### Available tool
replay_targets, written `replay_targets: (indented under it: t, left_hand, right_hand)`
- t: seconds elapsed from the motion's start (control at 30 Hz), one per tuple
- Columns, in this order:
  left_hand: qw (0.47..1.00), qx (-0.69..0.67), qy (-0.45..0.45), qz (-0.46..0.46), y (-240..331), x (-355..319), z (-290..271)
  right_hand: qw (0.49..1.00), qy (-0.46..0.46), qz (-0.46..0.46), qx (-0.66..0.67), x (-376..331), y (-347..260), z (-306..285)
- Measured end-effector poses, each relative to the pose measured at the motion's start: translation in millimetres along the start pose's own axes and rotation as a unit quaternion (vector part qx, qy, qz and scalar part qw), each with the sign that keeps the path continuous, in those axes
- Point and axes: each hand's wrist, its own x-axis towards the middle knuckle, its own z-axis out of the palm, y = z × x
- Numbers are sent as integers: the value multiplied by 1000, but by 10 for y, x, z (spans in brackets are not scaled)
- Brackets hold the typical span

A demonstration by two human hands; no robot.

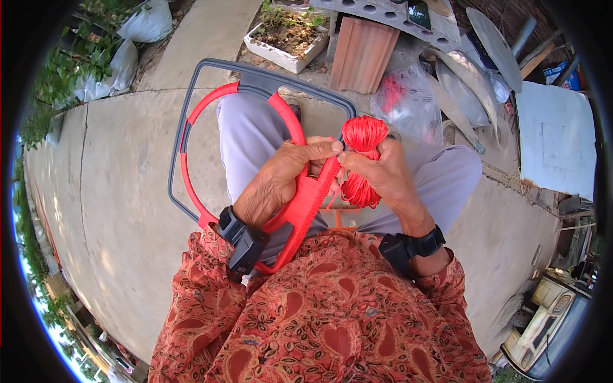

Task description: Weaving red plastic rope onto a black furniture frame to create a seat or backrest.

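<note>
Paisley shirt, left fingers clamped on red-wrapped frame — right fingers gripping glossy cord hank

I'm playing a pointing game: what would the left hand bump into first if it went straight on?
Probably the shiny red cord bundle, just past the dark grey, red-wrapped, curved frame the left hand holds; depth is unclear.

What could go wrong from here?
The cord, bunched in the right hand, has loose loops at its lower end, so it might tangle. The frame juts well past the left hand; it could tip if that grip eases.
</note>
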Motion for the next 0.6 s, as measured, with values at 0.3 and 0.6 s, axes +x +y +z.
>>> replay_targets:
  t: [0.3, 0.6]
  left_hand:
    - [1000, 2, -27, 10, 69, -185, -11]
    - [982, -4, -148, 116, 64, -376, -177]
  right_hand:
    - [991, 1, 38, 126, -220, 9, -153]
    - [974, -52, 1, 220, -409, 47, -309]
